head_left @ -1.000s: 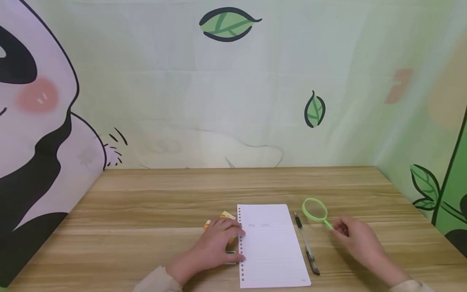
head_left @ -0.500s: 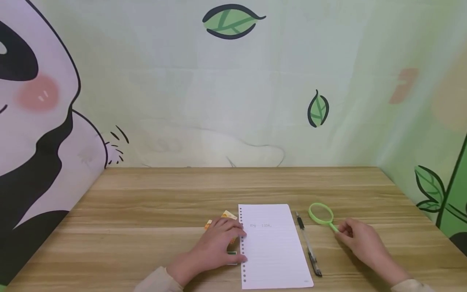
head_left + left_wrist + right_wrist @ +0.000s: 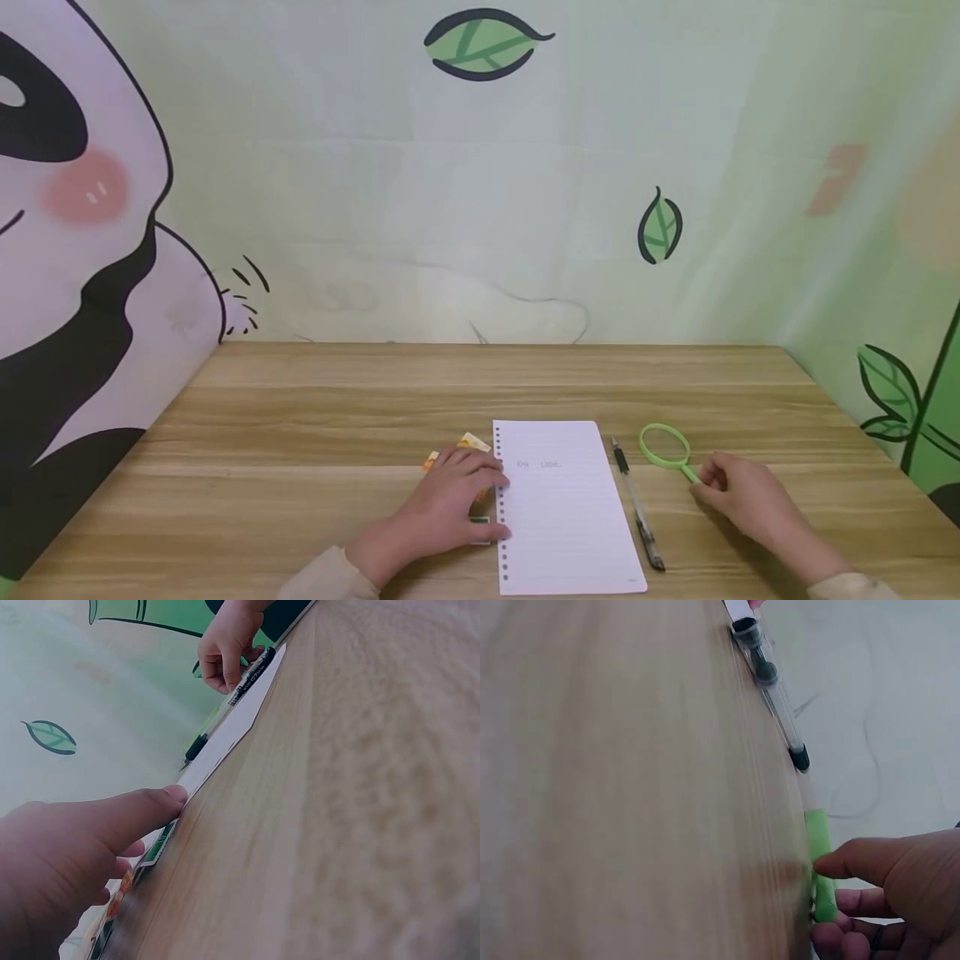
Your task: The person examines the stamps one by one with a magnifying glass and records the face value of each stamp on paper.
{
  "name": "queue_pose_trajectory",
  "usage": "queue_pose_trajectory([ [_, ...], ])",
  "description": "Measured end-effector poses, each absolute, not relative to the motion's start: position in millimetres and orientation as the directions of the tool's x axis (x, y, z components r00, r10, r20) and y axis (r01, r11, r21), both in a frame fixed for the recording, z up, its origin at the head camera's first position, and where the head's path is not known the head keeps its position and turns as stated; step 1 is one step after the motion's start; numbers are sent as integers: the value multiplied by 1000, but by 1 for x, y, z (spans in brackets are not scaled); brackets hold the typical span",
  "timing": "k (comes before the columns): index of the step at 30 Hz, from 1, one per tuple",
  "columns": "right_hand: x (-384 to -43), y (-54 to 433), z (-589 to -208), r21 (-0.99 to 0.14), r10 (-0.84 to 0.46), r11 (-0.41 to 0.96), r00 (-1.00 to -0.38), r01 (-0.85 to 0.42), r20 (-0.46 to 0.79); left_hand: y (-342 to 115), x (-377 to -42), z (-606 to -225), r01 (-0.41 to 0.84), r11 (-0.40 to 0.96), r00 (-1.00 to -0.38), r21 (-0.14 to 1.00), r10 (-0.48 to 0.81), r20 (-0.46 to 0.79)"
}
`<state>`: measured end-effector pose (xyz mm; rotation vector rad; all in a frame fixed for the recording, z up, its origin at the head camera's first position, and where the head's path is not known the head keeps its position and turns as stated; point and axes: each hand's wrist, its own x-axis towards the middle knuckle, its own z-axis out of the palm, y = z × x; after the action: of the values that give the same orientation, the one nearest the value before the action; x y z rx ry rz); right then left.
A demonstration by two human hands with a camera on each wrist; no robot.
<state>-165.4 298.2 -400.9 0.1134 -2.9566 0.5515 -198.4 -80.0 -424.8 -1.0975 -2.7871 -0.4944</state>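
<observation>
A green magnifying glass (image 3: 687, 469) lies at the right, its round lens pointing away from me. My right hand (image 3: 742, 492) pinches the end of its handle; the right wrist view shows thumb and fingers on the green handle (image 3: 822, 862). A lined white sheet (image 3: 566, 525) with punched holes and faint writing near the top lies in the middle. My left hand (image 3: 450, 504) rests at its left edge, thumb and fingertips touching the paper. Partly hidden under that hand are orange-yellow cards or papers (image 3: 472, 442) and a small dark green piece (image 3: 480, 532).
A clear pen (image 3: 636, 504) with a black grip lies between the sheet and the magnifying glass. The wooden table (image 3: 337, 392) reaches back to a cloth backdrop (image 3: 360, 183) printed with a panda and leaves.
My right hand has drawn the magnifying glass slightly to the right and towards me. The left hand stays at the sheet's edge. The whole head view has shifted a little.
</observation>
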Motion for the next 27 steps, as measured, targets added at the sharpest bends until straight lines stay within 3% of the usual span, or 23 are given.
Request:
queue_pose_trajectory([
  [7,-170,295,-390,-330,-42,939,-986,-93,159,-79,-199,-425,683,683,-730,259,650,211],
  [11,-175,288,-382,-332,-91,930,-973,-159,211,-79,-200,-426,683,682,-730,262,648,214],
  [27,-186,251,-370,-421,-267,843,-939,-336,215,-80,-198,-424,676,684,-736,273,643,211],
])
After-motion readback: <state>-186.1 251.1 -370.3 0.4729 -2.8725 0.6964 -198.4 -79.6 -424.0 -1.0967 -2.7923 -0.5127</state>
